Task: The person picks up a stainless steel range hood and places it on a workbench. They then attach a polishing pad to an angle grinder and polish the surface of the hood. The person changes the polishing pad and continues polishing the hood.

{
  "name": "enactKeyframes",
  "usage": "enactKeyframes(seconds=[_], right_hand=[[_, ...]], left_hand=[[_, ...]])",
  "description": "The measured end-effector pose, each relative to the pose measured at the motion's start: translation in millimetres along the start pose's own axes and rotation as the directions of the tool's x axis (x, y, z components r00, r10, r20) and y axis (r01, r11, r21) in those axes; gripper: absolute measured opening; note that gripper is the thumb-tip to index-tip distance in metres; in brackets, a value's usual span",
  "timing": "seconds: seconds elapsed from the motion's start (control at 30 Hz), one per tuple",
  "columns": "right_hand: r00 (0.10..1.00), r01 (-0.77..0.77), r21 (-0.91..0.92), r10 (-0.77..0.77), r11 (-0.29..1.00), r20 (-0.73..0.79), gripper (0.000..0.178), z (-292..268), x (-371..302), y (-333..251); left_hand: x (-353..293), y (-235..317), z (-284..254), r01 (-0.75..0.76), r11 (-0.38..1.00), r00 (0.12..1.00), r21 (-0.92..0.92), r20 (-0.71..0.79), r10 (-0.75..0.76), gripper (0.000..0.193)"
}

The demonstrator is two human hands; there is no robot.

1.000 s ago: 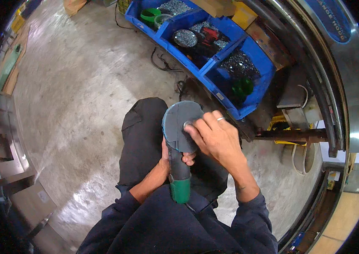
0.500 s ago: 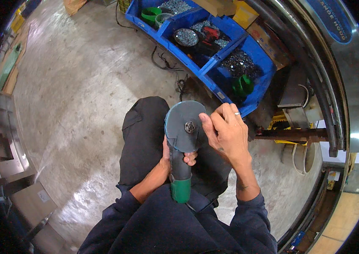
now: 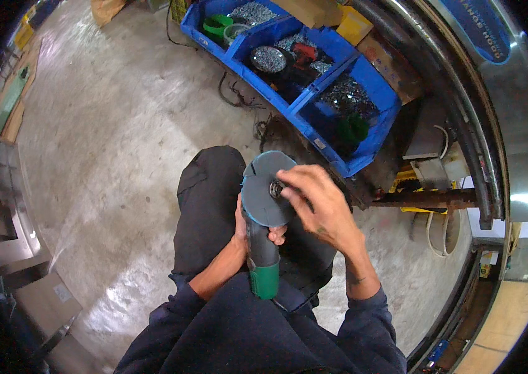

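My left hand (image 3: pixel 239 224) is wrapped round a dark angle grinder with a green rear end (image 3: pixel 265 280), held over my lap. The fingertips of that hand show on the far side of the body. A round grey disc (image 3: pixel 264 209) faces up at the grinder's head. At its centre sits a small metal lock nut (image 3: pixel 275 188). My right hand (image 3: pixel 323 202) reaches over the disc from the right, with thumb and forefinger closed at the nut's edge. The other right fingers are curled and partly hidden.
Ahead stands a blue divided bin (image 3: pixel 295 103) with many small metal parts, a green cup (image 3: pixel 217 26), a metal bowl (image 3: pixel 269 59) and a red tool (image 3: pixel 304 55). Dark pipes (image 3: pixel 457 93) run along the right. A black cable (image 3: pixel 236 93) lies on the floor. A cardboard box (image 3: pixel 49 299) is at left.
My right hand has moved left, from the disc's right edge to its central nut. The grinder stays in my left hand almost in place, and the view has shifted slightly.
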State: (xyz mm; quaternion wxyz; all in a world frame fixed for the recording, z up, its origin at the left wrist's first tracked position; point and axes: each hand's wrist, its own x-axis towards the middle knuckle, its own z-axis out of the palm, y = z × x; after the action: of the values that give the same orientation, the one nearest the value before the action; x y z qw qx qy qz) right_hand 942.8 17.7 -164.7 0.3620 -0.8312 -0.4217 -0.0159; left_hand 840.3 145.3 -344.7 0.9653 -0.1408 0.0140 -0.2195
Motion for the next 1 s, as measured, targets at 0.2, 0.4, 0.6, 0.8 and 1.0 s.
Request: enactKeyframes(seconds=[0.2, 0.4, 0.6, 0.8, 1.0], right_hand=[[0.999, -0.038, 0.182, 0.035, 0.983, 0.016, 0.034, -3, -16, 16], [0.995, -0.092, 0.237, 0.101, 0.967, -0.025, 0.025, -13, -35, 28], [0.997, -0.059, -0.008, 0.059, 0.998, 0.054, 0.024, -17, -29, 32], [0.989, 0.143, -0.172, -0.133, 0.975, 0.069, 0.026, -11, -42, 57], [0.985, -0.144, -0.133, 0.155, 0.981, 0.076, 0.022, -14, -23, 39]], left_hand=[[6, -2, 53, -0.127, 0.942, 0.963, 0.311, -0.190, 0.193, 0.085], [4, -7, 64, -0.111, 0.871, 0.968, 0.478, -0.146, 0.204, 0.073], [6, -9, 57, -0.138, 0.861, 0.976, 0.490, -0.079, 0.201, 0.069], [11, -14, 68, -0.139, 0.832, 0.983, 0.537, -0.024, 0.180, 0.075], [13, -9, 67, -0.172, 0.836, 0.978, 0.522, -0.009, 0.207, 0.071]])
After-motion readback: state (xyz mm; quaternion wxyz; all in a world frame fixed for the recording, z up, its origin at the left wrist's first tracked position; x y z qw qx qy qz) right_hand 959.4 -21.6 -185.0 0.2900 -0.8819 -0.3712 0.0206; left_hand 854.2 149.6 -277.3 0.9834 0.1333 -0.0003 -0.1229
